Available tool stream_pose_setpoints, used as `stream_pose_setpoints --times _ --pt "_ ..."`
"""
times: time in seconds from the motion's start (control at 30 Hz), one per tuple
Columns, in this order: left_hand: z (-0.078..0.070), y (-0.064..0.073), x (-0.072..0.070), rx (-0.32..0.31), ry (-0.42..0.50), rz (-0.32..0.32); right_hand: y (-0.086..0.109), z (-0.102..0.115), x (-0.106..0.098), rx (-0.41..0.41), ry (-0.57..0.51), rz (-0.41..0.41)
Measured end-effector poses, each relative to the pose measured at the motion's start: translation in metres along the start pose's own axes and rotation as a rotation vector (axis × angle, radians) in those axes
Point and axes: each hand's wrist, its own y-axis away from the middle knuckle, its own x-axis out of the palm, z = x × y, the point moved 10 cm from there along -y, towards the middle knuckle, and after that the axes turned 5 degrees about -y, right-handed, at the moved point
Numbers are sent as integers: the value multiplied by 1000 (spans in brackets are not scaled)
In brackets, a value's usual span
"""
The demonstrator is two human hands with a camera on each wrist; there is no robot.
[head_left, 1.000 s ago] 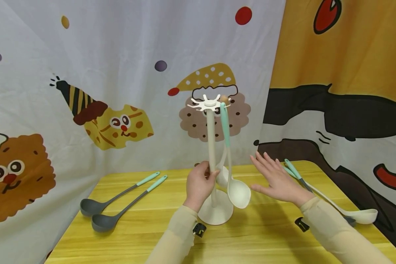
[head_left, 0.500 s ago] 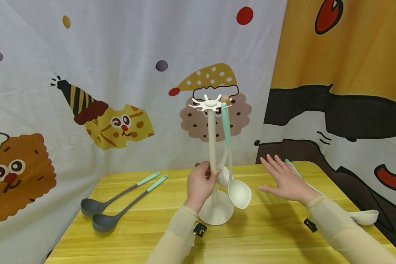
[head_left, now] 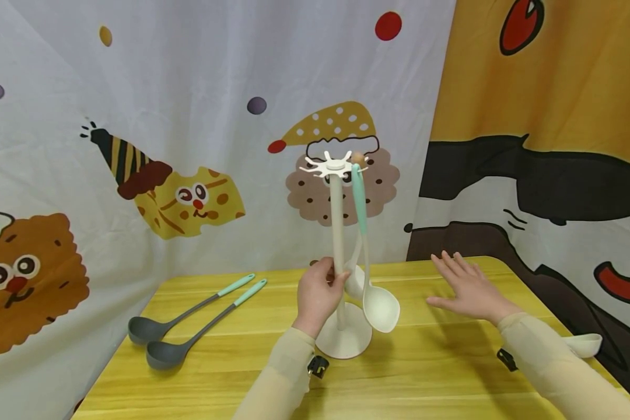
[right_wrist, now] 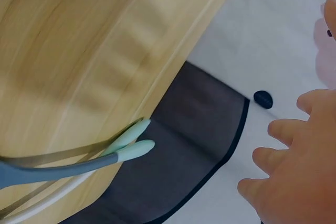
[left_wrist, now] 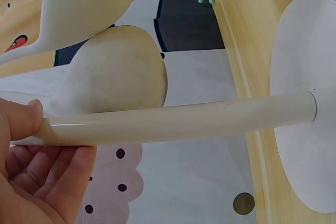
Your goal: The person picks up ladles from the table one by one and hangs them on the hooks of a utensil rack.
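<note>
My left hand point(head_left: 317, 297) grips the pole of a white utensil stand point(head_left: 337, 227), thumb and fingers curled round it. From the stand's top rack hangs a white ladle-like spoon point(head_left: 381, 309) with a mint handle. Behind it hangs a second white utensil point(head_left: 354, 282), partly hidden by the pole and hand. In the left wrist view both white bowls show beside the pole. Right of the stand, my right hand point(head_left: 472, 291) hovers above the table, fingers straight and spread, holding nothing. A white ladle point(head_left: 585, 345) lies beyond that arm, mostly covered by the sleeve.
Two grey ladles point(head_left: 166, 354) with mint handles lie on the left of the wooden table point(head_left: 231, 373). In the right wrist view, a grey-shafted utensil point(right_wrist: 63, 174) and a white shaft point(right_wrist: 68, 188) lie near the table's edge. A printed curtain point(head_left: 199, 70) hangs behind.
My right hand has moved to the right, away from the stand, its arm now covering more of the utensils there. The left hand, stand and hanging utensils stay in place.
</note>
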Motion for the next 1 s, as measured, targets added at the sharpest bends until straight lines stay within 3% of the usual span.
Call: stream_pose_setpoints --times 1.0 --pt "-1 1 0 25 -8 -5 16 -76 2 155 55 52"
